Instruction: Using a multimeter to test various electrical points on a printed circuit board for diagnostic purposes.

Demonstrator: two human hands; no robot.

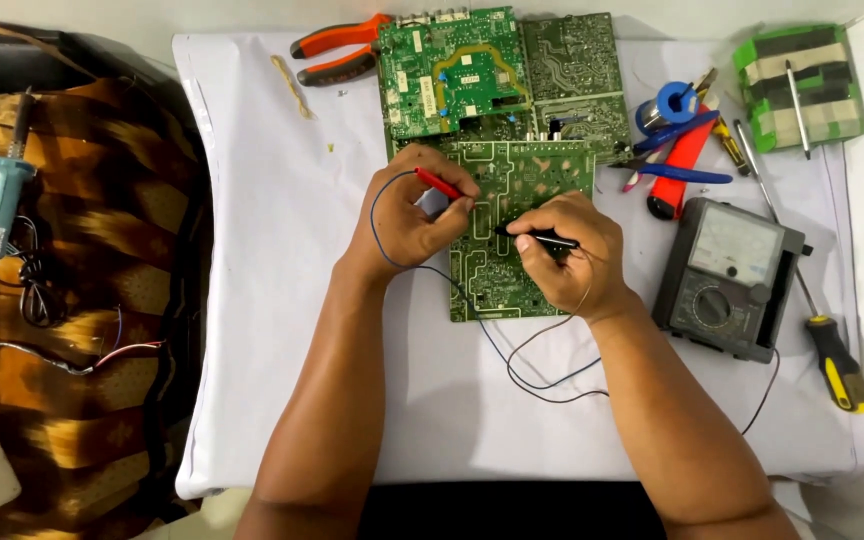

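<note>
Two probes meet one green circuit board [512,230] at the frame's centre. Doing this well, I judge, means keeping each tip steady on a single solder point, wrists propped so nothing slips across neighbouring joints — and glancing at the dial only once both tips sit firm.

The left hand [407,215] is curled, fingers pinching the red probe [440,184], whose tip touches the board's upper left area. The right hand [567,255] is likewise closed, pinching the black probe [542,238] with its tip pointing left onto the board's middle.

Thin leads loop below the wrists toward the grey analogue meter [727,275] at right. Beyond lie two more boards [452,70] at top centre, orange pliers [337,50] — upper left — and a yellow-handled screwdriver [837,360] on the white-covered worktop [282,300].
</note>
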